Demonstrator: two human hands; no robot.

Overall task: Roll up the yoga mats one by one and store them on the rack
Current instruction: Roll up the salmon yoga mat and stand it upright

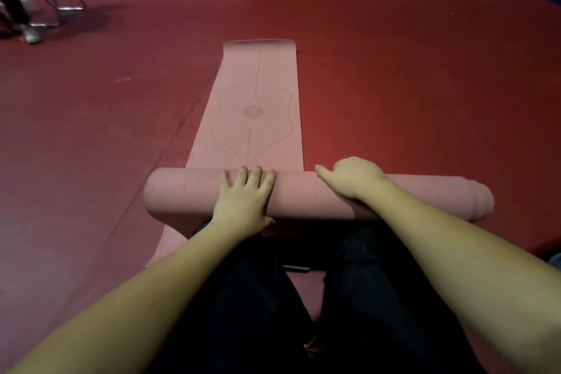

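Dark red gym flooring (394,85) is covered down the middle by a pink yoga mat (252,112), half rolled into a thick tube nearest the camera. The roll is pressed by the left hand (243,200), fingers spread flat, and gripped by the curled right hand (355,179).
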